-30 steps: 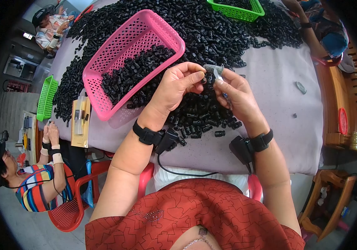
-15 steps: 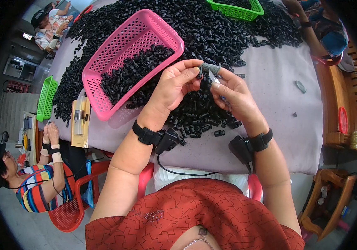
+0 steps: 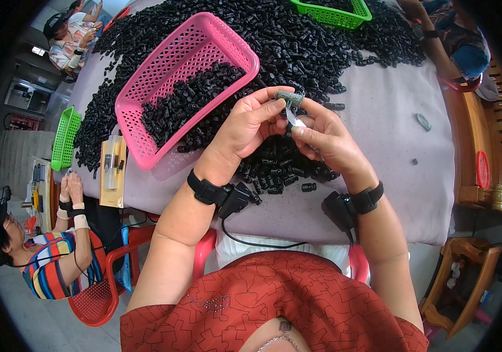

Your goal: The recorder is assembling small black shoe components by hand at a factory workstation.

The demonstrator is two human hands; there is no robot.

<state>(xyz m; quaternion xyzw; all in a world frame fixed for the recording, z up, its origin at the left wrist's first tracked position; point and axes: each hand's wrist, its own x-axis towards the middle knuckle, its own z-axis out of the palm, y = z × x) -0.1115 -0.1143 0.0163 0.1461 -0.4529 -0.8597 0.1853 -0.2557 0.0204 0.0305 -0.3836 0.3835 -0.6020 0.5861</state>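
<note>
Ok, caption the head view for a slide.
Left hand and right hand work a small grey piece over black parts beside pink basket.

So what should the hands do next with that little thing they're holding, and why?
Probably drop the small piece into the pink basket. Both the left hand and the right hand pinch it above the heap of black parts, and the basket beside them already holds similar black parts. What the piece is exactly is too small to tell.

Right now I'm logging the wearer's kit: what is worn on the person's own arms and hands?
Both forearms are bare, with no gloves or sleeves reaching them. The left hand has a black wrist strap carrying a small black box with a thin black cable. The right hand has a matching black band and box.
</note>
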